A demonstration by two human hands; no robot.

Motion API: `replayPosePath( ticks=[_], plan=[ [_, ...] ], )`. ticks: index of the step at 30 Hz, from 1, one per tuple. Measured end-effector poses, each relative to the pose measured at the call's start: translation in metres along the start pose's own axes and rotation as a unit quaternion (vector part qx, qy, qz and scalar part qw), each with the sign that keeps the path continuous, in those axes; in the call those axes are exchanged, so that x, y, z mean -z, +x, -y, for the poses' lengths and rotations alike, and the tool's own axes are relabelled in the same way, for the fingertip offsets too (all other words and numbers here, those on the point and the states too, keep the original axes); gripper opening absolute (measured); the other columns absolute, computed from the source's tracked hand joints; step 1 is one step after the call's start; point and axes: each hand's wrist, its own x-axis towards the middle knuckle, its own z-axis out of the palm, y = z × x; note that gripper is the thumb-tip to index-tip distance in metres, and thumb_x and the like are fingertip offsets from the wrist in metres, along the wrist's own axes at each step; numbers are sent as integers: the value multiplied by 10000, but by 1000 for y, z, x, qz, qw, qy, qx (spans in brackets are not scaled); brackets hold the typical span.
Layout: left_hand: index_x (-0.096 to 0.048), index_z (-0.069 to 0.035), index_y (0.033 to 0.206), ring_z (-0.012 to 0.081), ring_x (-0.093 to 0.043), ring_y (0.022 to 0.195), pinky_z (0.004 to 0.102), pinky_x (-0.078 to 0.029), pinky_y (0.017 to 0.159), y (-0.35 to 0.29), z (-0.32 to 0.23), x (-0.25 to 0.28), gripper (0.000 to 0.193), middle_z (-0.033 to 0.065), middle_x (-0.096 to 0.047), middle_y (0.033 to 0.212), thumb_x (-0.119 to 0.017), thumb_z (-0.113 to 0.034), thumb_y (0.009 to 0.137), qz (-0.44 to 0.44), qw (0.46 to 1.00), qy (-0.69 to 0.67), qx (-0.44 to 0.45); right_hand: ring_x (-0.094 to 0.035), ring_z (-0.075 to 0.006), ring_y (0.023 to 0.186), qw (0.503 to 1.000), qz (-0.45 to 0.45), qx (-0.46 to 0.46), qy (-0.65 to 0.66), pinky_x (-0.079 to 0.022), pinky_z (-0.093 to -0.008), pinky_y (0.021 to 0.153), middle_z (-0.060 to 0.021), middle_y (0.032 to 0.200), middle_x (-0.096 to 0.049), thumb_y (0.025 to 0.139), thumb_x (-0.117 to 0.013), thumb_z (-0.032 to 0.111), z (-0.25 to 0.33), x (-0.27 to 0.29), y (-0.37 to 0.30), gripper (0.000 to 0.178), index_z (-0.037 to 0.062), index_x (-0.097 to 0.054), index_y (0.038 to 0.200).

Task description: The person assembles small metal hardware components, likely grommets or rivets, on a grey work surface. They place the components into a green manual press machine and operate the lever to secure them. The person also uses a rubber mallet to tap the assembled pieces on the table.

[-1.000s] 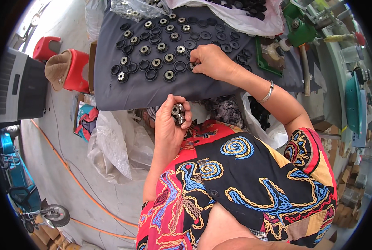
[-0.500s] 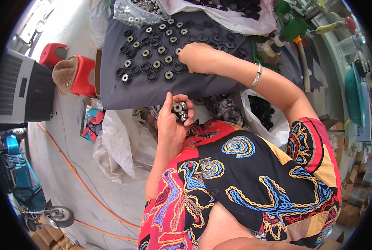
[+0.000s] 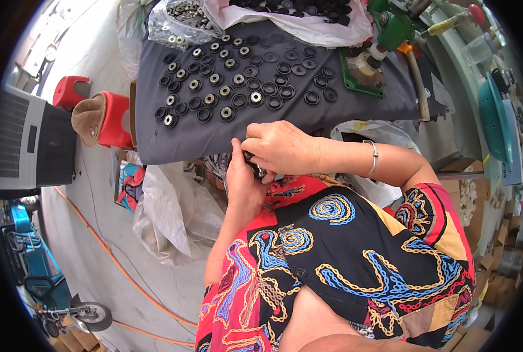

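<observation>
Just in front of the cloth's near edge, my left hand point(image 3: 241, 182) is cupped around several small metal ball bearings point(image 3: 258, 171). My right hand point(image 3: 284, 144) reaches over from the right, its fingers bent down into the left palm and touching the bearings. Whether its fingertips pinch one is hidden. On the dark grey cloth point(image 3: 185, 138) lie several black rings point(image 3: 274, 102) in loose rows. Toward the left and middle many of them have a shiny bearing point(image 3: 255, 98) seated in them; those at the right have none.
A clear bag of bearings point(image 3: 182, 23) and a white bag point(image 3: 314, 36) of black parts sit at the back. At right are a green hand press point(image 3: 395, 28) and a wooden-handled hammer point(image 3: 417, 85). A red stool point(image 3: 116, 120) with a brown hat point(image 3: 89, 120) stands left.
My right hand has drawn back from the rings on the cloth to the bearings in my left hand. A ring holding a bearing now shows where that hand was.
</observation>
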Motion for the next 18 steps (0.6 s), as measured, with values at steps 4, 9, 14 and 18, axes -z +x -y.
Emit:
replayPosePath(
  ticks=[4, 9, 14, 18],
  plan=[
    [-523, -96, 967, 141, -536, 581, 273, -349, 438, 0, -1, -2, 449, 40, -570, 764, -314, -487, 1043, 20, 1000, 16, -7, -627, -305, 726, 999, -25, -27, 30, -528, -394, 626, -121, 808, -574, 708, -688, 90, 0, 0, 3, 203, 0, -614, 874],
    [-532, -44, 952, 187, -536, 590, 270, -355, 444, 9, -4, 18, 492, 105, -573, 782, -320, -479, 1042, 124, 992, -7, -15, -655, -289, 757, 990, -101, -70, 73, -526, -359, 660, -140, 833, -645, 722, -705, 93, -41, 30, 31, 186, 16, -640, 879],
    [-535, -23, 945, 210, -524, 580, 273, -354, 433, 8, -14, 18, 468, 135, -564, 788, -337, -434, 1047, 99, 993, -53, -21, -651, -296, 810, 988, -54, -131, -57, -522, -368, 732, -140, 901, -648, 732, -666, 54, -114, 44, 65, 211, 4, -663, 937],
    [-542, -14, 938, 224, -510, 572, 277, -347, 414, 11, -18, 23, 442, 156, -549, 802, -357, -401, 1045, 85, 994, -72, -24, -645, -303, 848, 983, 10, -168, -77, -515, -383, 776, -137, 927, -645, 737, -665, 58, -130, 35, 71, 225, 8, -674, 956]
  ],
)
